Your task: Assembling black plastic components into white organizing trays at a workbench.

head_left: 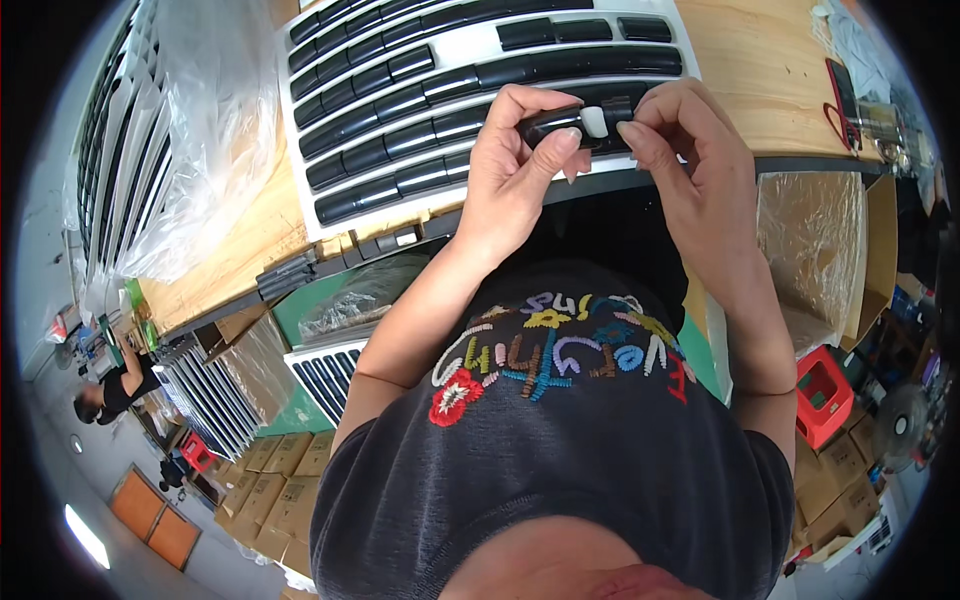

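At the wooden bench (760, 70) edge, our left hand (515, 165) and right hand (680, 150) both pinch a small glossy black trim piece (560, 122) over the white slatted grille (450, 100).

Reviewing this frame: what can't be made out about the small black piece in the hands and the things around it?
- Black piece, head view: its ends are hidden by the left hand and right hand; full shape unclear.
- White tab on it: too small to tell what it is.
- Grille panel: top cut off by the picture's edge.
- Panels at left: blurred by plastic wrap.
- Red-black tool: small, warped near the rim.
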`<state>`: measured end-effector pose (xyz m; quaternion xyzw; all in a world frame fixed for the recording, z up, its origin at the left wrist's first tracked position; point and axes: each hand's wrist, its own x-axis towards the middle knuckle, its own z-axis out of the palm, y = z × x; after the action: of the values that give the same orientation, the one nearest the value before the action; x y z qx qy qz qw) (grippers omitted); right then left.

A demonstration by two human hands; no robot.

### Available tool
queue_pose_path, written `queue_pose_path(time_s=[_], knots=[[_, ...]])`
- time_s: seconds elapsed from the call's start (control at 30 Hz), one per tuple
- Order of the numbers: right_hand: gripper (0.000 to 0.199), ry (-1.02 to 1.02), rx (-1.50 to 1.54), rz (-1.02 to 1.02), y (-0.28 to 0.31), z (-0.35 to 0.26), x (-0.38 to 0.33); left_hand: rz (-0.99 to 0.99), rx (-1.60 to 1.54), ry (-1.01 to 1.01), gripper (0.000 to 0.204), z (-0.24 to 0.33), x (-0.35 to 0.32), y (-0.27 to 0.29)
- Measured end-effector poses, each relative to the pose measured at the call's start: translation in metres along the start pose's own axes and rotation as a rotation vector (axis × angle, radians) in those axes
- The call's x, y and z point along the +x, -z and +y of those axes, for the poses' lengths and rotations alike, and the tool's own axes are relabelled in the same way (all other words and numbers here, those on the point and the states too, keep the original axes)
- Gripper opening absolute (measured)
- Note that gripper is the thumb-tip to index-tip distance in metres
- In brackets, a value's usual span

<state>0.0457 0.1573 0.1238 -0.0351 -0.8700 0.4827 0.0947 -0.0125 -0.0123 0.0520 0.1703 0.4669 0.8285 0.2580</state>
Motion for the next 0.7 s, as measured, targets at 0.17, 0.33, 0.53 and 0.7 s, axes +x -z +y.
queue_pose_path(time_s=[0.17, 0.33, 0.53, 0.7], knots=[[0.011, 0.113, 0.039, -0.058, -0.007, -0.006, 0.001, -0.006, 0.072, -0.002, 0.022, 0.007, -0.008, 0.005], [0.013, -0.057, -0.058, -0.301, 0.007, -0.023, 0.000, -0.079, 0.131, 0.077, 0.017, 0.022, -0.017, 0.005], [0.016, -0.187, 0.095, -0.369, 0.005, -0.036, -0.003, -0.119, 0.012, 0.131, 0.016, 0.031, -0.028, 0.004], [0.019, -0.231, 0.177, -0.424, 0.001, -0.037, -0.003, -0.098, 0.009, 0.153, 0.018, 0.034, -0.035, 0.004]])
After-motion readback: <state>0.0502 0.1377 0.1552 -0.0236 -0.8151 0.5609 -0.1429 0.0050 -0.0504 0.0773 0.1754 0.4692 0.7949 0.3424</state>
